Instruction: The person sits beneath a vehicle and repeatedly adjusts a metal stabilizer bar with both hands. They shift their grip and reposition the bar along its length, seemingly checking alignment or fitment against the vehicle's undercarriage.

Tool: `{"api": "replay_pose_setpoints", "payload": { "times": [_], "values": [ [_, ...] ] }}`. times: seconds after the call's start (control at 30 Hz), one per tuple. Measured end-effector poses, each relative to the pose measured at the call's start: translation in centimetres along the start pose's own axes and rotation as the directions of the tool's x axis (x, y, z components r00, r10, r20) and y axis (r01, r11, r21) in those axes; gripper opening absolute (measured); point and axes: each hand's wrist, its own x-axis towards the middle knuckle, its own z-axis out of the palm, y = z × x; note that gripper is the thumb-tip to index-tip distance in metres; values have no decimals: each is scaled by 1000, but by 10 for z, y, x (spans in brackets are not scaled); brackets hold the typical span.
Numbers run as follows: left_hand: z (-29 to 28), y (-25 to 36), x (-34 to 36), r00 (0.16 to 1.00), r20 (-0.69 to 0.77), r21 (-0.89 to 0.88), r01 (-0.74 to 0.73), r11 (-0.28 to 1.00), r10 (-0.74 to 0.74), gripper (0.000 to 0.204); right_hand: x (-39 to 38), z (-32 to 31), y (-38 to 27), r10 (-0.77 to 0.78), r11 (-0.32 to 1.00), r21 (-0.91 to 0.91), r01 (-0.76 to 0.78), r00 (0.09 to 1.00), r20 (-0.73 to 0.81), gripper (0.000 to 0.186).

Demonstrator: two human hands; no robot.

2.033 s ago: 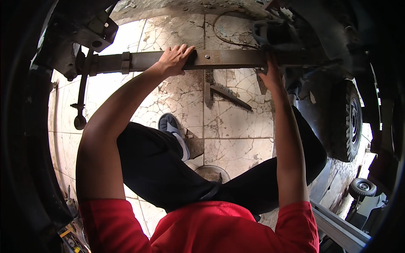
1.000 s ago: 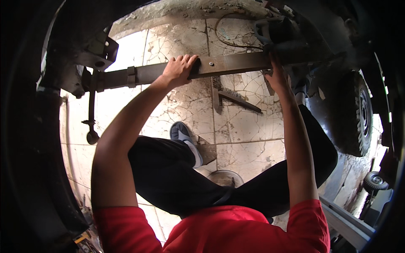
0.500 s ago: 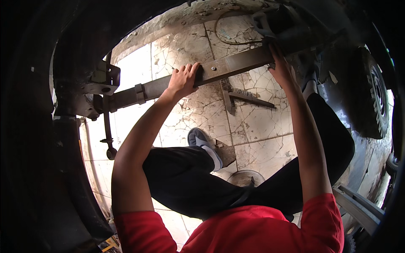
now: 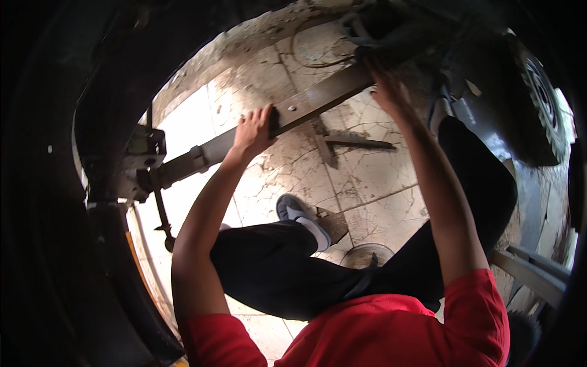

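Note:
A long flat metal bar, resembling a vehicle's leaf spring, runs across in front of me, rising toward the far right. My left hand is closed over its middle, fingers across the top; a dark patch shows on the bar beside the fingertips. Farther along, my right hand grips the bar near its dark right part, where the fingers are partly lost in shadow. A clamp band wraps the bar left of my left hand. At the left end the bar meets a dark bracket.
On the cracked tile floor below the bar lies a dark brush-like tool. A round dish sits between my legs. At right are a large wheel and a metal rail. Dark bodywork closes in the left.
The view has tilted, so the bar slopes more steeply and the wheel appears higher. Both hands keep about the same places on the bar.

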Motion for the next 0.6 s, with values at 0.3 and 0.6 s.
{"api": "replay_pose_setpoints", "payload": {
  "times": [0.3,0.6],
  "values": [
    [-3,1,-12,999,23,-105,43,994,-41,109,-17,-25,-25,104,992,44,-114,977,188,92],
    [4,2,-2,1000,-5,-67,9,998,-10,109,-3,-28,-27,149,988,13,-152,981,126,88]
  ]
}}
